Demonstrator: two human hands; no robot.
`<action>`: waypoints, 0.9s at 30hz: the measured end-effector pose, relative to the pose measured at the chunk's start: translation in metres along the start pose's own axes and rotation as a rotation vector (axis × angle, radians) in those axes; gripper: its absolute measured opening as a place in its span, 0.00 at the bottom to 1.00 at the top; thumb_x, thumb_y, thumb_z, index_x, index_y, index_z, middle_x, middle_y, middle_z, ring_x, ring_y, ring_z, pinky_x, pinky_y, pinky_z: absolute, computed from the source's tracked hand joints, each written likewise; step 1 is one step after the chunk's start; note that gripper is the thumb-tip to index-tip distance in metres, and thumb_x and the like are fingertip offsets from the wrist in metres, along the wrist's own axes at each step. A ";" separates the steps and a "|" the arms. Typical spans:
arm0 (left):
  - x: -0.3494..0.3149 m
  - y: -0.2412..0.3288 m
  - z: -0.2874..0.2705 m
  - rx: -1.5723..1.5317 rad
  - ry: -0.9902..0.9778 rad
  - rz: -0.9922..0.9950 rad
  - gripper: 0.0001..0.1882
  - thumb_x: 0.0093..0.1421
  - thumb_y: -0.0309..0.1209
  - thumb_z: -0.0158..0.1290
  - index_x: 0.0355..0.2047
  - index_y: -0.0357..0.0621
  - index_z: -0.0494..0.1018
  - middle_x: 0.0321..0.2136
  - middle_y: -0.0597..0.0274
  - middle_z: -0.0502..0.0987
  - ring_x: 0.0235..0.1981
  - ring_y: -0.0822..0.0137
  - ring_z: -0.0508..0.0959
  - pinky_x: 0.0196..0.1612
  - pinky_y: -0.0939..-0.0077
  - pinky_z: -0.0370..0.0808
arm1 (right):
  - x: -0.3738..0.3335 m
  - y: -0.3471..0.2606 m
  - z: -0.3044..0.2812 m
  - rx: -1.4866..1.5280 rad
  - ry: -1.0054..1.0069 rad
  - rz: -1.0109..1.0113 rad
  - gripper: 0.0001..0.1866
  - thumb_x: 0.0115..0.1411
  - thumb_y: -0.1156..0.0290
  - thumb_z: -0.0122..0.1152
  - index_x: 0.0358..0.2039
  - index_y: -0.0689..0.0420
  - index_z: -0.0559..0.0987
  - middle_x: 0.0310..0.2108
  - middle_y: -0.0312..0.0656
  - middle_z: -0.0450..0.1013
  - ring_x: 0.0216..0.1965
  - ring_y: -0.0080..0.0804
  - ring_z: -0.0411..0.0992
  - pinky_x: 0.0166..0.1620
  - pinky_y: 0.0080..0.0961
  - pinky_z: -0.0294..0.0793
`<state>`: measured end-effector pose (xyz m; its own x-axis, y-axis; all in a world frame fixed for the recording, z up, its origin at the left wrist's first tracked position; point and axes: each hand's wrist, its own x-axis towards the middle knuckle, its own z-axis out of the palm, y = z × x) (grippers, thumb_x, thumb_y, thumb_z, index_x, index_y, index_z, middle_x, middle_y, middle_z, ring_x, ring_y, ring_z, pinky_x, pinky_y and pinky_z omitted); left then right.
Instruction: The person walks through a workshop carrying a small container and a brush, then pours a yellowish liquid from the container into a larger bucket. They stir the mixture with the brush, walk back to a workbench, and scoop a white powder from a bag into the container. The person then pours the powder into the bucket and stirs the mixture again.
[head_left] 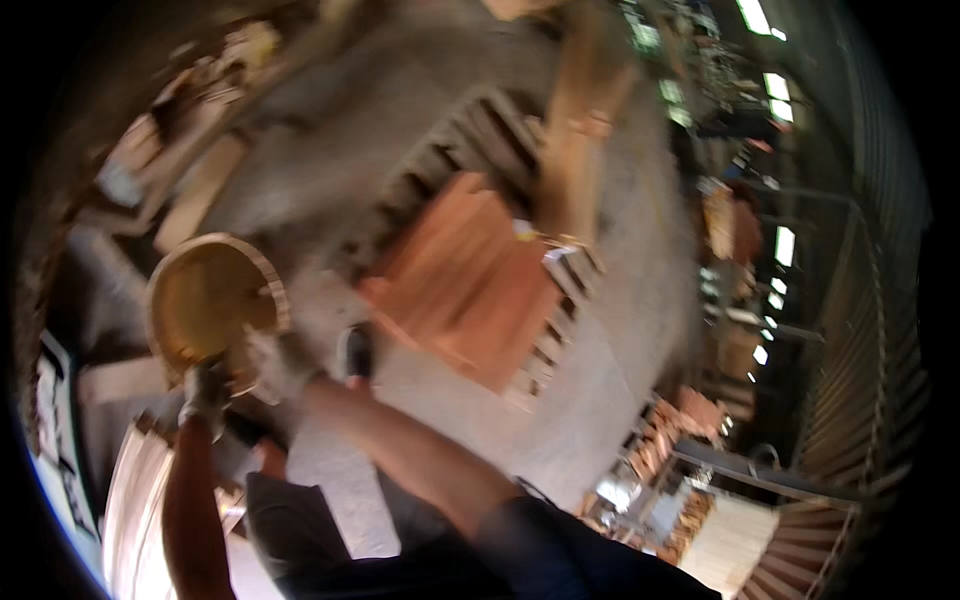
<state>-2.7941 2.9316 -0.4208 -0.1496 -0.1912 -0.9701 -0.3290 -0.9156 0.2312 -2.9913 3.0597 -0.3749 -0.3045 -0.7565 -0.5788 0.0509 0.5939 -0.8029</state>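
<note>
Both hands (245, 375) grip the round wooden basket's (205, 300) near rim.

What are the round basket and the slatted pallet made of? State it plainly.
Round basket: apparently thin bent wood or bamboo, yellowish, matte; blur hides detail. Both gloved hands, left hand and right hand, grip its rim. Slatted pallet: seemingly raw grey-brown wood, gaps between slats.

Round shallow wooden bowl-like frame (213, 305), yellowish inside w/ pale slatted rim, tilted, held up at lower edge; blurred.
</note>
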 end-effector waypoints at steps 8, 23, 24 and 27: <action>-0.011 -0.004 0.027 0.278 0.085 0.162 0.10 0.75 0.33 0.53 0.45 0.49 0.84 0.18 0.69 0.73 0.08 0.75 0.62 0.12 0.74 0.55 | -0.012 -0.024 0.010 -0.290 0.225 -0.183 0.13 0.71 0.69 0.60 0.51 0.59 0.82 0.40 0.56 0.83 0.42 0.61 0.81 0.44 0.53 0.80; 0.020 -0.023 -0.001 0.222 0.123 0.147 0.11 0.74 0.37 0.56 0.47 0.50 0.85 0.19 0.67 0.74 0.08 0.73 0.63 0.11 0.74 0.56 | -0.008 -0.012 -0.005 -0.287 0.168 -0.255 0.09 0.69 0.66 0.62 0.41 0.57 0.84 0.38 0.55 0.82 0.42 0.60 0.81 0.45 0.52 0.79; 0.022 -0.025 -0.004 0.207 0.139 0.127 0.11 0.74 0.37 0.56 0.47 0.49 0.84 0.19 0.66 0.74 0.08 0.73 0.63 0.11 0.74 0.56 | -0.008 -0.012 0.000 -0.251 0.146 -0.294 0.07 0.68 0.67 0.63 0.40 0.57 0.83 0.37 0.55 0.82 0.41 0.61 0.81 0.44 0.53 0.79; 0.025 -0.028 -0.009 0.208 0.144 0.124 0.11 0.74 0.38 0.57 0.48 0.48 0.84 0.18 0.66 0.72 0.07 0.73 0.61 0.11 0.73 0.55 | -0.001 0.011 0.009 -0.256 0.177 -0.365 0.09 0.67 0.67 0.64 0.42 0.57 0.84 0.38 0.54 0.83 0.41 0.59 0.82 0.46 0.51 0.81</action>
<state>-2.7800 2.9494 -0.4522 -0.0714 -0.3589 -0.9306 -0.5029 -0.7928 0.3443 -2.9824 3.0645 -0.3847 -0.4172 -0.8830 -0.2149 -0.3184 0.3635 -0.8755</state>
